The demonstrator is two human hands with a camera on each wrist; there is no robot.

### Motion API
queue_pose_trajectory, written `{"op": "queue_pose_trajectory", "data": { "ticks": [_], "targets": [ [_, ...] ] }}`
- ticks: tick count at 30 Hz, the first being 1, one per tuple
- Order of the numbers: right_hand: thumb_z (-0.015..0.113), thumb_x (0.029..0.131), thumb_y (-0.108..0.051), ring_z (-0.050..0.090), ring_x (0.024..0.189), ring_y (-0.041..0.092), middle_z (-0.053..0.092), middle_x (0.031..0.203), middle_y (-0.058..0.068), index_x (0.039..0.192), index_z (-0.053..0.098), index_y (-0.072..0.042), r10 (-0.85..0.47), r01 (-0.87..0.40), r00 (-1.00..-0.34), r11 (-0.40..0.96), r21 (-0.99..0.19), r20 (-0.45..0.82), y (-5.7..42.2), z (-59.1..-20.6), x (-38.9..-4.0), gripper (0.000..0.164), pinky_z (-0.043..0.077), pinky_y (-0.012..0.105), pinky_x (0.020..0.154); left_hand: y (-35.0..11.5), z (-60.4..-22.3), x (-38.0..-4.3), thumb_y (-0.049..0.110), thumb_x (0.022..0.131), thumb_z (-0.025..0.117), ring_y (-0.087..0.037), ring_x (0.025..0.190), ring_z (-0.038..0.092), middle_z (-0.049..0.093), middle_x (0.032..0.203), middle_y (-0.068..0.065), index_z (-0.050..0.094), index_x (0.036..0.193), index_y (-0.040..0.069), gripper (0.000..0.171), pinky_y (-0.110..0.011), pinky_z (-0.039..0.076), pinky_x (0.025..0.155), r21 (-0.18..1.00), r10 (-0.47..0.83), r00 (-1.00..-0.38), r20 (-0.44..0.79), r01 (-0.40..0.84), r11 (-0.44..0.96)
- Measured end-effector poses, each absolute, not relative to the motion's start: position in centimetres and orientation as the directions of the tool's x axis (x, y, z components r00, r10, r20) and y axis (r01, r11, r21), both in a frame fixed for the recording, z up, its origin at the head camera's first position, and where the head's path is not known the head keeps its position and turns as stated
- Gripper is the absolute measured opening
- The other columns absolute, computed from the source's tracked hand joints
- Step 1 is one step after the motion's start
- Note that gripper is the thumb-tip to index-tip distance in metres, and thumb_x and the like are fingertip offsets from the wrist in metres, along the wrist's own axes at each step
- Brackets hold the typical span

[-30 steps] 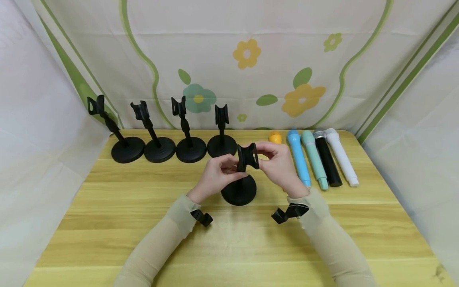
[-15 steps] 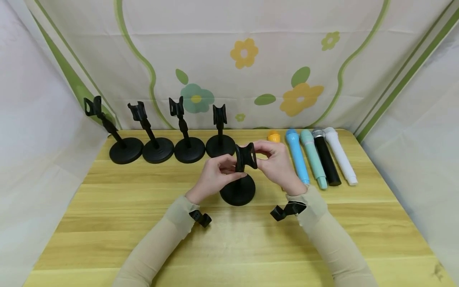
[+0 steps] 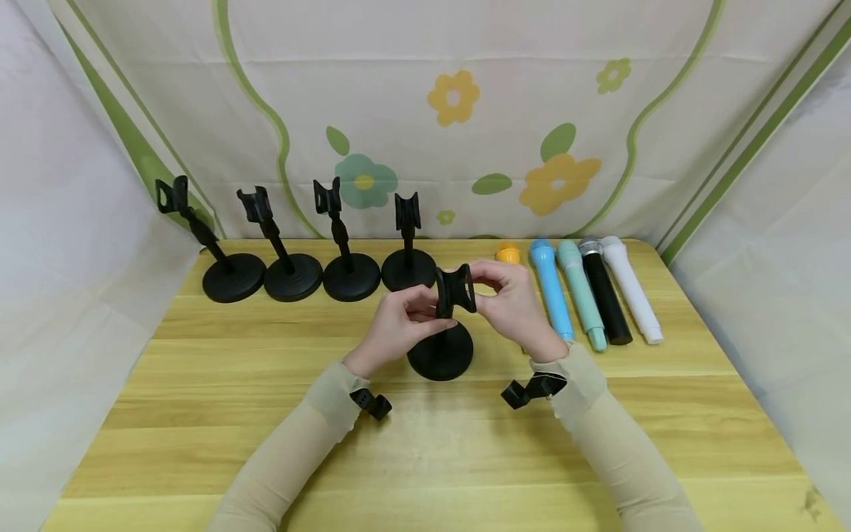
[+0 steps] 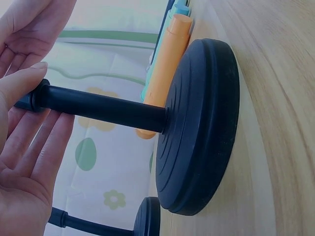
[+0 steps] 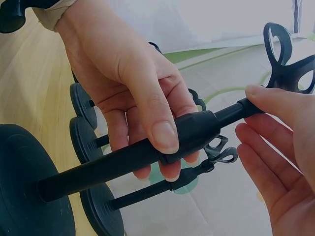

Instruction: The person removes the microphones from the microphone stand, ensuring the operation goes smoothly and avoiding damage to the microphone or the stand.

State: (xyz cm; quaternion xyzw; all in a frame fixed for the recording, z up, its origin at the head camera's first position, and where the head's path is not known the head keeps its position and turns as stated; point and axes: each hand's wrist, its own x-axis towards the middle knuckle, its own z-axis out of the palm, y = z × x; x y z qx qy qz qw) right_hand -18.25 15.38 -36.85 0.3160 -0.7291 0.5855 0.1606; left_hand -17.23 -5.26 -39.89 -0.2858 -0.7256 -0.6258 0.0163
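A black desktop microphone stand (image 3: 441, 358) stands upright on its round base at mid-table. My left hand (image 3: 397, 325) grips its pole at the thick collar (image 5: 194, 130), thumb on one side and fingers on the other. Higher up, my right hand (image 3: 515, 307) pinches the thin neck just under the clip (image 3: 456, 290), which holds no microphone. In the right wrist view the right thumb (image 5: 275, 98) lies against the clip's lower end. The left wrist view shows the base (image 4: 202, 128) resting on the wood.
Several similar black stands (image 3: 352, 277) line the back left of the table (image 3: 425, 458). At the right lie microphones: orange (image 3: 508, 253), partly hidden by my right hand, blue (image 3: 553, 292), mint (image 3: 583, 295), black (image 3: 606, 295) and white (image 3: 633, 292). A flowered cloth (image 3: 399, 89) hangs behind.
The head view has shifted slightly. Both hands keep their hold on the stand, with no clear movement of the clip or pole.
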Motion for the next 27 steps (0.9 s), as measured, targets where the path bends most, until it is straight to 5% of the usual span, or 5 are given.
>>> {"op": "queue_pose_trajectory", "data": {
  "ticks": [27],
  "targets": [
    [0.079, 0.081, 0.015, 0.07, 0.087, 0.021, 0.075, 0.095, 0.007, 0.1, 0.079, 0.0, -0.259, -0.665, -0.74, 0.139, -0.734, 0.621, 15.22, -37.17, -17.7, 0.024, 0.059, 0.035, 0.087, -5.34, -40.06, -17.24, -0.006, 0.083, 0.081, -0.031, 0.083, 0.073, 0.074, 0.097, -0.015, 0.073, 0.1, -0.002, 0.019, -0.036, 0.062, 0.075, 0.903, 0.398, -0.835, 0.379, 0.428, 0.039]
  ]
}}
